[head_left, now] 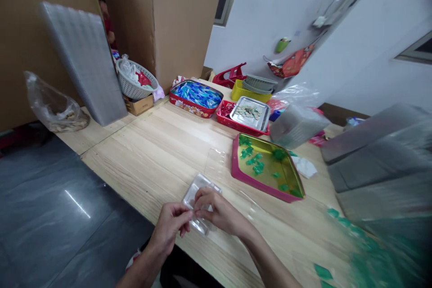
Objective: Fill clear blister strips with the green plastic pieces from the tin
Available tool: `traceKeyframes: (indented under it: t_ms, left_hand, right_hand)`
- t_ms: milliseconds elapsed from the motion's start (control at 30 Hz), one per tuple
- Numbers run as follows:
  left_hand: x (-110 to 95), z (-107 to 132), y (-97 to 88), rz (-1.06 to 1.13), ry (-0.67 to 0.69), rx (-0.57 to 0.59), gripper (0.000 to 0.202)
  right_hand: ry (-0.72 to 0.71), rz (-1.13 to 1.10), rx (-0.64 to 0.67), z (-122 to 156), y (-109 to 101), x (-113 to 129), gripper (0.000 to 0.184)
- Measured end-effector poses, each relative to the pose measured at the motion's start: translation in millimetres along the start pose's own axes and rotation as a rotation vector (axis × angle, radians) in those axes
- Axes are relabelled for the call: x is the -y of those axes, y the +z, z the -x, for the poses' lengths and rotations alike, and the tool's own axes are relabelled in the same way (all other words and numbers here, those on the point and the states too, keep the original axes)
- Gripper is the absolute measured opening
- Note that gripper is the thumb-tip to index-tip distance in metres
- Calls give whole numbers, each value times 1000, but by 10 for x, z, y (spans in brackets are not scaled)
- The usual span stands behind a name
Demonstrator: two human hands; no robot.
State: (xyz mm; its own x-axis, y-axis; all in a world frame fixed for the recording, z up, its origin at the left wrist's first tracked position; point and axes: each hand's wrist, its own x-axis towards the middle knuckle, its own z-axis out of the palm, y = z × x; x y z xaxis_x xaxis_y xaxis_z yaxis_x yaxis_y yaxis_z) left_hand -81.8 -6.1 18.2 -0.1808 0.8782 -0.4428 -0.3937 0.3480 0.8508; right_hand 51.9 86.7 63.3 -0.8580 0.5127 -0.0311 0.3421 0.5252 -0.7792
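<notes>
My left hand (170,226) and my right hand (216,211) both pinch a small clear plastic blister tray (199,202) low over the wooden table (141,175), their fingers meeting across it. Another clear plastic tray (216,163) lies just beyond them on the wood. Farther right sits a pink-rimmed tray (266,166) with a yellow-gold base, holding scattered green pieces. Similar green pieces (323,272) lie on the table at the lower right, and a blurred green mass (371,252) there is too smeared to identify.
At the back of the table stand a red tin of blue items (195,98) and a red tray carrying a metal dish (249,114). Cardboard panels (182,22), a grey foam sheet (84,63) and a white basket (137,80) stand at the back left. The table's edge runs along the dark floor.
</notes>
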Motion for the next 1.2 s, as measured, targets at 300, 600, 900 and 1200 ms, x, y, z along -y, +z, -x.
traceKeyframes:
  t_ms: [300, 600, 900, 1200]
  left_hand:
    - [36, -9, 2, -24, 10, -11, 19]
    - [92, -31, -54, 28, -8, -64, 12]
    - [106, -6, -44, 48, -23, -32, 20]
    - [67, -12, -18, 53, 1, 15, 21]
  right_hand:
    - [-29, 70, 44, -22, 26, 11, 15]
    - [-168, 304, -215, -8, -195, 186, 18]
    - [-213, 712, -455, -240, -359, 169, 11]
    - [-69, 43, 31, -20, -72, -86, 5]
